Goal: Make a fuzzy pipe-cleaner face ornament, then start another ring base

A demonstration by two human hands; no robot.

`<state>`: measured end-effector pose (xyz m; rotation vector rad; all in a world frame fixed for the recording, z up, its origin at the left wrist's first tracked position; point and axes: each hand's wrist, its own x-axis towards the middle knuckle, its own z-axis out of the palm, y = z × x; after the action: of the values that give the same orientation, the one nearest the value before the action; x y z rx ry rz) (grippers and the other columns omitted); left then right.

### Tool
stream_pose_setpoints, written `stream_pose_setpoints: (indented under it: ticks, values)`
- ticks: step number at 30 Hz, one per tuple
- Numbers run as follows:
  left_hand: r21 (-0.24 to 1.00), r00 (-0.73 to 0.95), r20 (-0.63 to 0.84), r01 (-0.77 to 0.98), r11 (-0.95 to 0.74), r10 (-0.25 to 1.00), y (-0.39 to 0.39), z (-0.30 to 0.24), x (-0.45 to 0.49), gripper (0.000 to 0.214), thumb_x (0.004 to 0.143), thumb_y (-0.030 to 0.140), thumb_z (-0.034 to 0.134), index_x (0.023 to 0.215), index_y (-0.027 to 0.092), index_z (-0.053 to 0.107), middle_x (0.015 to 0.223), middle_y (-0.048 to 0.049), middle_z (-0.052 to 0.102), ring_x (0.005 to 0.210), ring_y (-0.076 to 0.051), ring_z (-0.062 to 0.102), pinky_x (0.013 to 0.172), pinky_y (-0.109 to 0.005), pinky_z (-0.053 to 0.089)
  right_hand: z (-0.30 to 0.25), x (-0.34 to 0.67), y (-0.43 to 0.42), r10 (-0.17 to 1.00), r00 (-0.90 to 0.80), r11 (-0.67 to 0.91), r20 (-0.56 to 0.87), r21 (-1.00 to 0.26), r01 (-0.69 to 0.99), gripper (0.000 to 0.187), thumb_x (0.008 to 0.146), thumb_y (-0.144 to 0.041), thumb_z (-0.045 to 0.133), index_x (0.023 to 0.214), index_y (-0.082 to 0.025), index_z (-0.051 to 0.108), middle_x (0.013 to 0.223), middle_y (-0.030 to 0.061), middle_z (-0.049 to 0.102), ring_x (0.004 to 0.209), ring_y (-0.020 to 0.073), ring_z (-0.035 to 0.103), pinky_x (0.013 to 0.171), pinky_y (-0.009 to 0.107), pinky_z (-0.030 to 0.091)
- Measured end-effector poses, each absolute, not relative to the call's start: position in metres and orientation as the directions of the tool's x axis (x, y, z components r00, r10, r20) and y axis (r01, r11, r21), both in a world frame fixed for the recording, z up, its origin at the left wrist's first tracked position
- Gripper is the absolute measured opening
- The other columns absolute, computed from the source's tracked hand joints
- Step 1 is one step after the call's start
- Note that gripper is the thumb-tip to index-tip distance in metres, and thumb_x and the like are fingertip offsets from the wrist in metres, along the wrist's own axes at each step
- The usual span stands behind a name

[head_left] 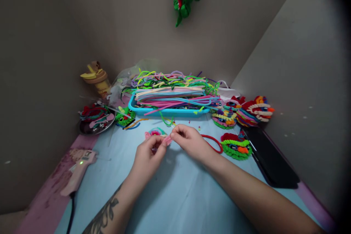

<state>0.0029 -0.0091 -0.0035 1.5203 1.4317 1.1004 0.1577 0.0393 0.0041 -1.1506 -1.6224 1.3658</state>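
Note:
My left hand (pixel 150 153) is closed in a pinch on a small bent piece of pink pipe cleaner (pixel 167 140). From the other side, the thumb and fingertips of my right hand (pixel 189 139) meet at the same pink piece. Just beyond my left fingers lies a pink and green fuzzy figure (pixel 155 132), partly covered by the hand. A red pipe cleaner (pixel 216 143) curves out from behind my right wrist. Fingers hide part of the pink piece, so its full shape cannot be made out.
A blue tray (pixel 170 112) piled with pipe cleaners stands at the back. Finished fuzzy figures (pixel 236 146) and a black phone-like slab (pixel 270 157) lie right. At left are a pink glue gun (pixel 79 172), a dark bowl (pixel 94 128) and a yellow-brown cup (pixel 99 80).

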Motion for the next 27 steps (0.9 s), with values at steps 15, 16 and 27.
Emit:
stream_pose_setpoints:
  ticks: [15, 16, 27]
  values:
    - [0.811, 0.059, 0.22, 0.544, -0.216, 0.974, -0.012, -0.006, 0.005, 0.023, 0.088, 0.029, 0.051, 0.08, 0.016, 0.068, 0.076, -0.0034, 0.069, 0.07, -0.015, 0.059, 0.067, -0.024, 0.044, 0.003, 0.156, 0.026, 0.917, -0.323, 0.328, 0.235, -0.905, 0.272, 0.016, 0.082, -0.017, 0.051, 0.067, -0.018, 0.056, 0.069, -0.001, 0.055, 0.072, 0.0135, 0.052, 0.066, 0.024, 0.038]
    - [0.81, 0.072, 0.226, 0.541, -0.228, 0.971, -0.012, -0.006, 0.005, 0.022, 0.088, 0.029, 0.051, 0.081, 0.016, 0.067, 0.077, -0.0034, 0.069, 0.071, -0.015, 0.06, 0.068, -0.024, 0.044, 0.005, 0.157, 0.026, 0.909, -0.339, 0.345, 0.242, -0.893, 0.289, 0.017, 0.082, -0.016, 0.049, 0.066, -0.018, 0.056, 0.068, -0.001, 0.055, 0.071, 0.0134, 0.052, 0.066, 0.024, 0.038]
    - [0.882, 0.289, 0.305, 0.274, -0.384, 0.908, -0.014, 0.006, -0.01, 0.018, 0.083, 0.031, 0.062, 0.093, 0.017, 0.064, 0.078, -0.0022, 0.067, 0.063, -0.011, 0.06, 0.056, -0.02, 0.047, 0.025, 0.168, 0.027, 0.877, -0.476, 0.169, 0.062, -0.968, 0.185, 0.019, 0.082, -0.025, 0.048, 0.064, -0.018, 0.048, 0.06, -0.0044, 0.044, 0.058, 0.0099, 0.041, 0.054, 0.021, 0.032]
